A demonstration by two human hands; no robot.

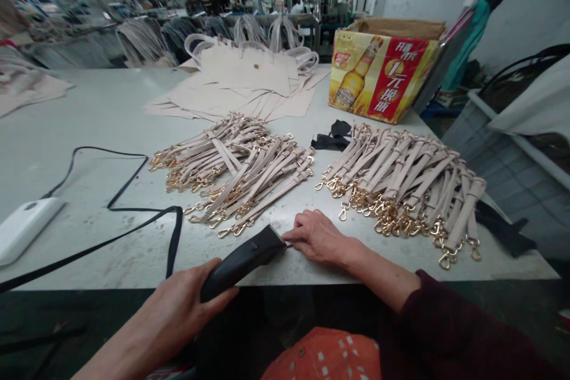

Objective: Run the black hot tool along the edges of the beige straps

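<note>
My left hand [191, 297] is wrapped round a black electric clipper [243, 260], held just above the table's front edge with its head pointing up and to the right. My right hand [318, 238] is closed in a pinch at the clipper's head. A small pale, shiny bit shows between those fingertips and the head; I cannot make out what it is. Beyond the hands lies a loose pile of beige straps [236, 166] with gold snap hooks and buckles. A second pile of folded beige straps [405, 178] with gold hooks lies to the right.
A white power bank [29, 228] sits at the left, near a long black cord [129, 190] across the table [102, 107]. Flat beige bag panels [249, 74] with handles are stacked behind. A beer carton [378, 71] stands back right, with black scraps [333, 136] before it.
</note>
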